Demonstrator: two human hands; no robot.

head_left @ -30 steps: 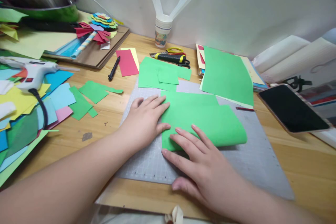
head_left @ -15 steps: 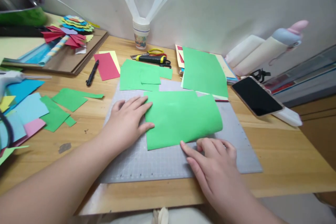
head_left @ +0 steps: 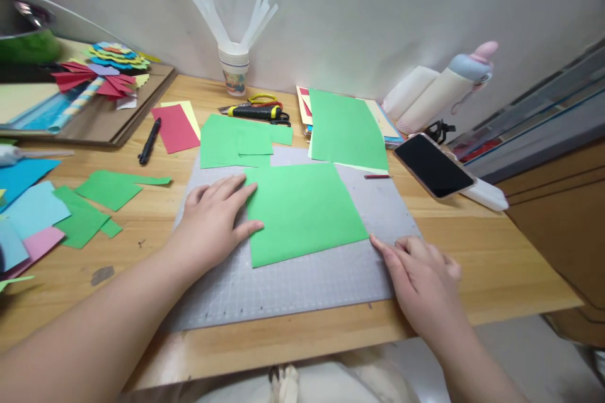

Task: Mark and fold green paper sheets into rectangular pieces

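A green sheet of paper (head_left: 307, 211), apparently folded double, lies flat on a grey cutting mat (head_left: 283, 286). My left hand (head_left: 212, 217) rests palm down on its left edge, fingers spread and thumb out over the sheet. At the sheet's near right corner, my right hand (head_left: 423, 277) touches the paper with the tip of its stretched index finger. The thumb is close below that finger, and the other fingers are loosely curled. Behind the sheet, cut green pieces (head_left: 220, 141) overlap the mat's far left edge.
Another green sheet (head_left: 347, 129) tops a paper stack at the back. A utility knife (head_left: 255, 113), scissors (head_left: 265, 99), a cup of white strips (head_left: 234, 72) and a black pen (head_left: 150, 141) stand or lie behind. Rightward are a phone (head_left: 435, 165) and a bottle (head_left: 449, 91); leftward, paper scraps (head_left: 40, 208).
My right hand has slid rightward along the near edge to the corner. The sheet's raised, curved right end is now flat. My left hand stays on the left edge; the view has shifted right.
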